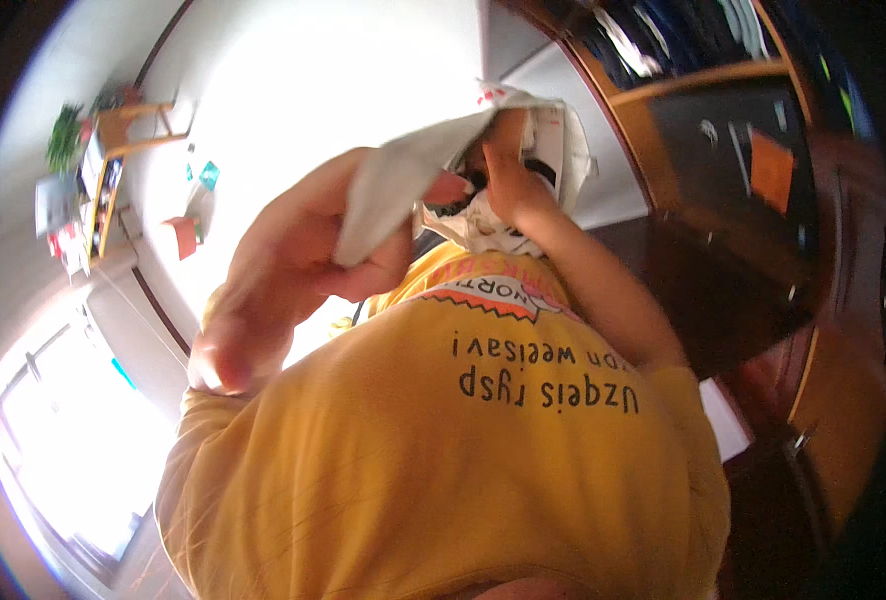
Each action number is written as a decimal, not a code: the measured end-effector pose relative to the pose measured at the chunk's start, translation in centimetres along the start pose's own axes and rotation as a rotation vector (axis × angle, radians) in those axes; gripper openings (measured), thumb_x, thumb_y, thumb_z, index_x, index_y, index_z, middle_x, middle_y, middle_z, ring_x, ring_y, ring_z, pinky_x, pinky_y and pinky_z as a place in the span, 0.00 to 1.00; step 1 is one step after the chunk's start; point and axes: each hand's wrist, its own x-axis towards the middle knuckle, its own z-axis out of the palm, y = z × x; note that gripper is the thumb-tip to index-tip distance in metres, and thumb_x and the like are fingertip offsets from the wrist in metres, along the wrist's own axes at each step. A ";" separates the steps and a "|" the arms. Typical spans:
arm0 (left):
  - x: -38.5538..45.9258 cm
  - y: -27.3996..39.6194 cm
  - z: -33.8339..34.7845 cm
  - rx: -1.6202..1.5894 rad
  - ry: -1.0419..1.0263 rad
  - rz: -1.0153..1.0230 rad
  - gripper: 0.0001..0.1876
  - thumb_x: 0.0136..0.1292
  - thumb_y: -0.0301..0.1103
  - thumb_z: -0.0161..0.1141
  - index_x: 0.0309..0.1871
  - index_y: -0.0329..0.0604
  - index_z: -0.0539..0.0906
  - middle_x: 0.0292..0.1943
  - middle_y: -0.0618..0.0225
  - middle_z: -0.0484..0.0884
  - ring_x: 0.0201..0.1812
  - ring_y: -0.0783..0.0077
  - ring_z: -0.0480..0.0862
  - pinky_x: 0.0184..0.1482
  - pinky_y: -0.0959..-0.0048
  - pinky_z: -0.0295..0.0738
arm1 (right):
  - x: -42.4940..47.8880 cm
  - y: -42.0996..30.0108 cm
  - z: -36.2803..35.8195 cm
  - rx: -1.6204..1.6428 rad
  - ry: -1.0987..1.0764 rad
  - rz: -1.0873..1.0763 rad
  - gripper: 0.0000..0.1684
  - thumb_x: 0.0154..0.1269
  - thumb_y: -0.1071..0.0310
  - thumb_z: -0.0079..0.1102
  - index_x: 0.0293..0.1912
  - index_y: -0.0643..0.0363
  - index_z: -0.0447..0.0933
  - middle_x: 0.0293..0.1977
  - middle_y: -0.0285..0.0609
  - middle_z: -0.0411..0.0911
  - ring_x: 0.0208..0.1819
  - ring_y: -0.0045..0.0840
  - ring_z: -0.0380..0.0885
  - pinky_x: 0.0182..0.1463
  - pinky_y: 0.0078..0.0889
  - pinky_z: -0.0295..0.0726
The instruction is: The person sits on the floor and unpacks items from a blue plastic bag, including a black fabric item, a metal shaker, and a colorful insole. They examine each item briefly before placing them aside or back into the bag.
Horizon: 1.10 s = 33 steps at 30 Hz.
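A pale bag (578, 150) with red print is held open in front of my yellow shirt. My left hand (372, 259) grips a loose grey-white flap (405, 172) of it at the left side; some fingertips show behind the flap. My right hand (507, 165) reaches down into the bag's mouth from the right, its fingers partly hidden. Whether it holds something is unclear. Inside lie a dark item (540, 169) and a white piece with small red marks. The crumpled near edge of the bag rests by the shirt's lower hem.
An open wooden wardrobe (698, 75) with hanging clothes stands at the upper right, above a dark compartment holding an orange item (771, 171). A shelf unit (105, 202) and green plant (64, 136) are at the left. A bright window (83, 420) is at lower left.
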 end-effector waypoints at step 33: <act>-20.9 6.6 -39.5 -0.021 0.552 0.371 0.49 0.49 0.65 0.60 0.61 0.29 0.62 0.22 0.72 0.66 0.21 0.80 0.65 0.23 0.81 0.58 | 42.8 -42.8 15.4 -0.501 -0.729 -0.700 0.18 0.60 0.70 0.47 0.50 0.62 0.67 0.49 0.56 0.72 0.48 0.45 0.75 0.50 0.45 0.74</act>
